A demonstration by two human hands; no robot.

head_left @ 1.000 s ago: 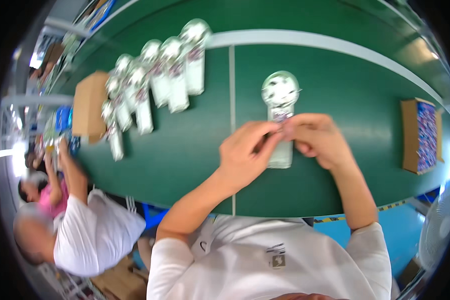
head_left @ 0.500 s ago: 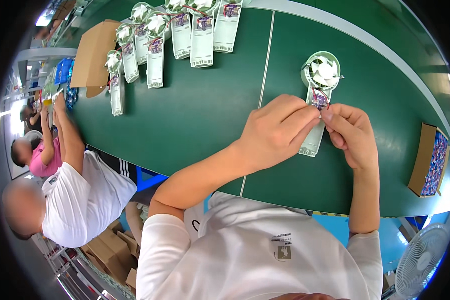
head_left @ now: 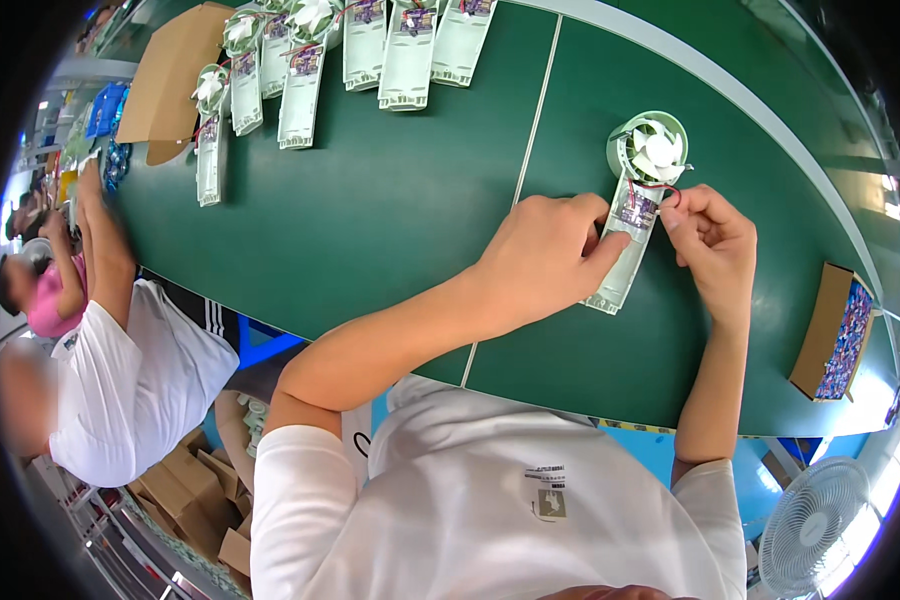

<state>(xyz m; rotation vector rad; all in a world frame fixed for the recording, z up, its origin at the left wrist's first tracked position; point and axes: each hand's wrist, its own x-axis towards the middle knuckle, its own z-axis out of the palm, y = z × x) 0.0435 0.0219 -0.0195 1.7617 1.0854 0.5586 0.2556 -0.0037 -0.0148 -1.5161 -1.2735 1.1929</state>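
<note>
A pale green handheld fan half lies on the green table, its round head with white blades pointing away from me. A small purple circuit board sits in the handle below the head. My left hand grips the handle from its left side, thumb across the front. To the right of the board, my right hand pinches the end of a thin red wire that loops from below the fan head. The wire's very tip is hidden by the fingertips.
Several similar fan halves lie at the far left, beside a cardboard box. An open box of small colourful parts stands at the right. A co-worker sits on my left; a floor fan stands lower right.
My hands have parted: the right has drawn rightward with the wire, while the left has moved onto the handle. The fan half has tilted slightly. The whole view has shifted a little.
</note>
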